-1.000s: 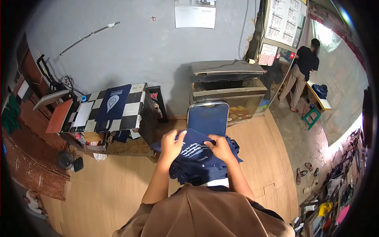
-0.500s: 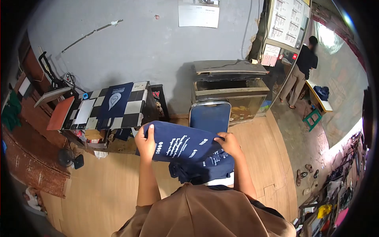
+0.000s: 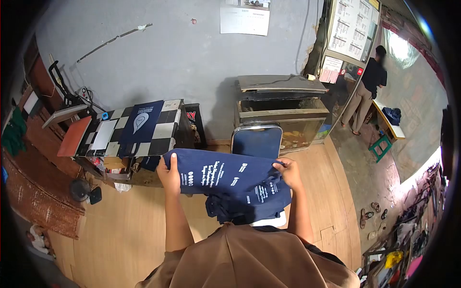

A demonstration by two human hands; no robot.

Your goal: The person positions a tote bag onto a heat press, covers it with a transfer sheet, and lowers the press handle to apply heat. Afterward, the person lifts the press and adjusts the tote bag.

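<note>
A navy cloth piece with white print [image 3: 218, 170] is stretched flat between my two hands. My left hand [image 3: 169, 175] grips its left end, thumb on top. At its right upper corner, my right hand [image 3: 288, 173] pinches the edge. Beneath it, more navy printed cloth [image 3: 261, 204] lies heaped in front of a chair with a blue backrest [image 3: 257, 140]. Another navy piece with a white drop-shaped print [image 3: 141, 122] rests on the black-and-white checkered table [image 3: 163, 130] at the left.
A wooden cabinet with a glass front [image 3: 283, 115] stands against the wall behind the chair. At the right, a person in a black top [image 3: 372, 77] stands by a small table [image 3: 394, 128] and a green stool [image 3: 381, 148]. A small fan [image 3: 80, 190] is on the left floor.
The navy cloth, earlier folded and bunched between my hands, is now spread wide. My left hand has moved left and my right hand a little right and up.
</note>
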